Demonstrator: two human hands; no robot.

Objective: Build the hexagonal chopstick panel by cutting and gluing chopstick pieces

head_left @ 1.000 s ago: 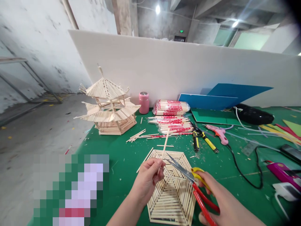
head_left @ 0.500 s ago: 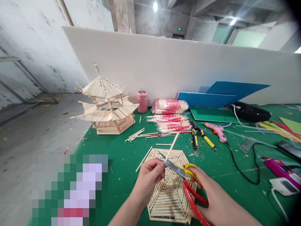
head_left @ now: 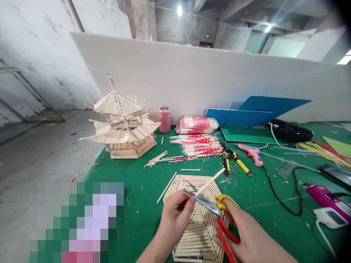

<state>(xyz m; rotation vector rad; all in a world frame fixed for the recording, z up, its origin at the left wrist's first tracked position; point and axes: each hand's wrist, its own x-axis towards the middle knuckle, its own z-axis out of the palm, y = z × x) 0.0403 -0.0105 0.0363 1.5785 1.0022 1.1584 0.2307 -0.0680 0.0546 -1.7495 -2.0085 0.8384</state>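
Observation:
My left hand point(head_left: 179, 210) is closed in a pinch on the lower end of a thin wooden stick point(head_left: 212, 179), which slants up to the right. In my right hand point(head_left: 241, 223) is a pair of scissors point(head_left: 206, 203) with red and yellow handles. Their blades are parted, and the stick's lower part lies at them, close to my left fingertips. Under both hands lies a flat panel of sticks point(head_left: 194, 243) arranged in a many-sided, radiating pattern; my hands cover part of it. A loose stick point(head_left: 166, 187) rests along its upper left side.
A stick-built pagoda point(head_left: 117, 129) stands at the back left, beside a pink flask point(head_left: 165, 119). Packed sticks point(head_left: 197, 125) lie behind the panel. To the right are yellow-handled pliers point(head_left: 237, 162), a pink glue gun point(head_left: 251, 153) with its black cable, and a purple power strip point(head_left: 327, 199).
The stick in my left hand has tipped over to the right and lies lower. Both hands and the scissors have shifted slightly right and down.

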